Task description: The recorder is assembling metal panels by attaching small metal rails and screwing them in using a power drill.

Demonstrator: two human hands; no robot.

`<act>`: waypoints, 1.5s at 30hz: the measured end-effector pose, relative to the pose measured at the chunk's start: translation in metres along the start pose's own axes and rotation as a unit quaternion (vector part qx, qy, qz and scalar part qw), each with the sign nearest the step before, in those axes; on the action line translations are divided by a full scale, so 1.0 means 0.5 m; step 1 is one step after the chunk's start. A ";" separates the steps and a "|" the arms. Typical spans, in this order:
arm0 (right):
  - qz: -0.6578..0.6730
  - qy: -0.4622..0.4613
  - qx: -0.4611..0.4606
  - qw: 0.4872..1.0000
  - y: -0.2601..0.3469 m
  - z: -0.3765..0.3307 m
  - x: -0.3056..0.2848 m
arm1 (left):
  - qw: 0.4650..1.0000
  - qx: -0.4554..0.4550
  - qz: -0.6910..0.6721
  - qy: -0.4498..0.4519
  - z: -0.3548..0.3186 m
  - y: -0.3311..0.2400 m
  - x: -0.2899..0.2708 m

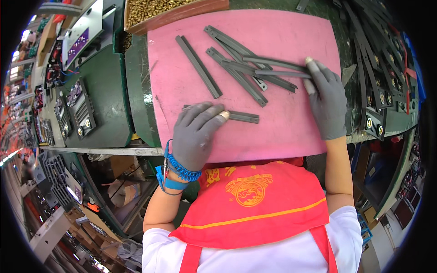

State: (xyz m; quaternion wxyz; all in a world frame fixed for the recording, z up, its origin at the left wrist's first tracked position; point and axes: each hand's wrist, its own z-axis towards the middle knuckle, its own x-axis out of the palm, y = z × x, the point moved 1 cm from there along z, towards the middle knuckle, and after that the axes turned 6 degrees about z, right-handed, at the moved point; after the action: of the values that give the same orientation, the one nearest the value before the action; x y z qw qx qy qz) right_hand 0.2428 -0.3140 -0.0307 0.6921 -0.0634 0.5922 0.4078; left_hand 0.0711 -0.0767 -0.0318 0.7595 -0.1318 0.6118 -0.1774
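Observation:
On a pink mat lie several long, narrow, dark grey metal channel strips. My left hand, in a grey glove with pale fingertips, has its fingers over one short-looking channel strip; the hand covers that strip's middle. At the right, my gloved right hand pinches the ends of two strips that reach left across a crossed pile. Its thumb is partly hidden. A single strip lies apart, slanting, left of the pile.
A box of small brass-coloured parts stands beyond the mat. Many dark metal strips are heaped at the right, near assemblies with round gold parts. More assemblies sit on the green surface at the left.

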 end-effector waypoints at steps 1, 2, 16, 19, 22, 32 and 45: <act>0.001 0.002 0.003 1.000 0.002 0.000 0.005 | 0.999 0.031 -0.040 0.003 0.002 -0.002 0.005; -0.047 -0.031 -0.009 0.998 0.005 0.001 0.008 | 0.997 0.028 -0.065 0.022 0.012 -0.005 -0.001; 0.063 0.081 -0.154 0.983 0.102 -0.025 0.025 | 0.985 0.074 0.154 0.019 0.091 0.124 -0.061; 0.043 0.093 -0.151 0.983 0.078 -0.023 0.023 | 0.997 0.025 0.048 0.062 0.044 0.078 -0.041; 0.102 0.082 -0.156 0.979 0.069 -0.021 0.034 | 0.999 0.013 0.017 0.040 0.031 0.024 -0.022; 0.135 0.153 -0.113 0.972 0.124 -0.028 0.034 | 0.996 -0.090 0.013 -0.015 -0.033 0.022 -0.023; 0.073 0.057 -0.182 0.979 0.181 -0.005 -0.031 | 0.993 -0.061 0.083 -0.063 -0.022 -0.005 -0.109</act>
State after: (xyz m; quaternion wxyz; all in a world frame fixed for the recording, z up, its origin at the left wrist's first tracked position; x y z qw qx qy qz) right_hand 0.1833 -0.2635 0.0179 0.6022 -0.1676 0.5500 0.5538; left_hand 0.0499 -0.0551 0.0149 0.7990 -0.1375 0.5815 -0.0676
